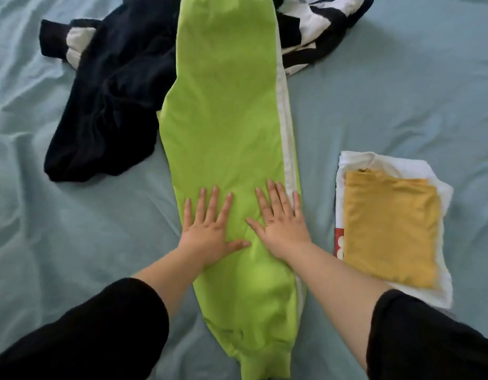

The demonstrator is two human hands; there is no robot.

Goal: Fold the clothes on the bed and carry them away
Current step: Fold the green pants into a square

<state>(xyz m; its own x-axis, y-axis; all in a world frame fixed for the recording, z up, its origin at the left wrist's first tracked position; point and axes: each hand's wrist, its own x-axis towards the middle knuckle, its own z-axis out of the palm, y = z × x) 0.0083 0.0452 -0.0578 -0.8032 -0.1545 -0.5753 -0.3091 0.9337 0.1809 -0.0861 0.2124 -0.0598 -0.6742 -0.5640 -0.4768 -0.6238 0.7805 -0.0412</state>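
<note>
Green garment (226, 127) lies under both flat hands, fingers (207, 201) spread.

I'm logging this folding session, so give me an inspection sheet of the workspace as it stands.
Surface: bed sheet, pale blue, wrinkled.
Job's things: green garment laid out long; yellow folded top stacked on white folded item.
Clutter: black garment and black-and-white garment, both unfolded.
Grippers: left hand and right hand pressed flat on the green garment.
Cables: nothing seen.
Surroundings: nothing seen beyond the bed.
</note>
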